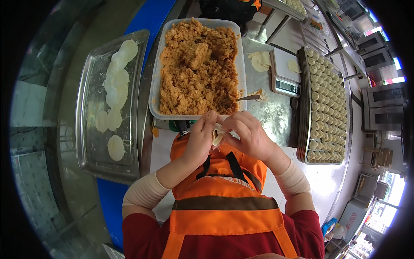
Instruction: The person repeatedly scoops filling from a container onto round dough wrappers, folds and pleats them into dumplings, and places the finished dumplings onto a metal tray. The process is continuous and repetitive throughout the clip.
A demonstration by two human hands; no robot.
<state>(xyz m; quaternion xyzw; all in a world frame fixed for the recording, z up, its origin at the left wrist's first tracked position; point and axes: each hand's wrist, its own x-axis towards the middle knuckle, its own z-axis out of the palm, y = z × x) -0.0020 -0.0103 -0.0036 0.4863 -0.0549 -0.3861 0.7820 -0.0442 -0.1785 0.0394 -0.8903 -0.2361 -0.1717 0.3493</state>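
Note:
A partly folded dough wrapper (217, 136) is held between my two hands, just below the near rim of a plastic tub. My left hand (203, 134) supports it from the left. The fingers of my right hand (247, 134) pinch its upper edge. Whatever is inside the wrapper is mostly hidden by my fingers. Brown minced filling (197, 71) fills the clear plastic tub (154, 94). The handle of a metal utensil (249, 97) sticks out over the tub's right rim, its other end buried in the filling.
On the left, a metal tray (92, 142) holds round dough wrappers (116, 87), several overlapping. At right stand a digital kitchen scale (286, 73) with a dough piece on it, loose wrappers (260, 61), and stacked trays (303, 142) topped with rows of shaped dumplings (326, 106). Another person (226, 9) stands beyond the tub.

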